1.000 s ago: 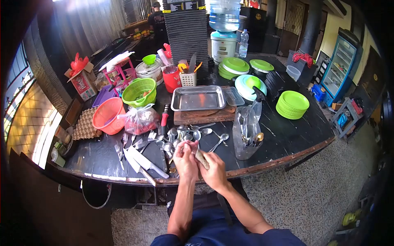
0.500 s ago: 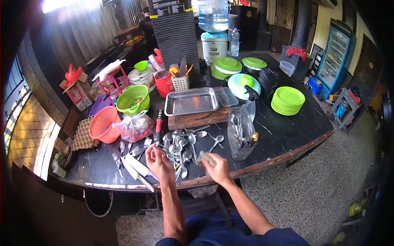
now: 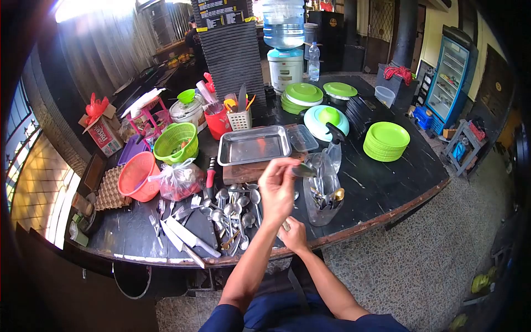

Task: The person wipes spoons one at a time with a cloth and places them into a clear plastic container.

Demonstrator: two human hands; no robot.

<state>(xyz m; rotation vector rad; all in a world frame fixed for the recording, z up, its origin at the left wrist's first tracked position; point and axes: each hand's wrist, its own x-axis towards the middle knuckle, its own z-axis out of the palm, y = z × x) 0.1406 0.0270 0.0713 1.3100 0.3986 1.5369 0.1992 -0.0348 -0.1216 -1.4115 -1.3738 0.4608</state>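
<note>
My left hand (image 3: 277, 191) is raised in front of the metal tray (image 3: 254, 145), its fingers pinched on a spoon (image 3: 303, 170) whose bowl points right, beside the clear container (image 3: 322, 191) of cutlery. Lower down, near the table's front edge, my right hand (image 3: 293, 235) is closed round a small pale cloth (image 3: 285, 226), mostly hidden by the fingers. Left of my hands lies a loose pile of spoons (image 3: 235, 207). Two knives (image 3: 185, 232) and some forks (image 3: 156, 228) lie farther left.
Green plates (image 3: 386, 141) are stacked at the right. A red basket (image 3: 139, 176), a green colander (image 3: 176, 143) and a tied plastic bag (image 3: 180, 181) stand at the left. Behind are a cutlery holder (image 3: 240, 119) and a water dispenser (image 3: 285, 69). Another person (image 3: 193, 40) is far back.
My left hand has moved right and up from the spoon pile and now holds a spoon near the clear container. My right hand has moved slightly down, toward the table edge, with the cloth.
</note>
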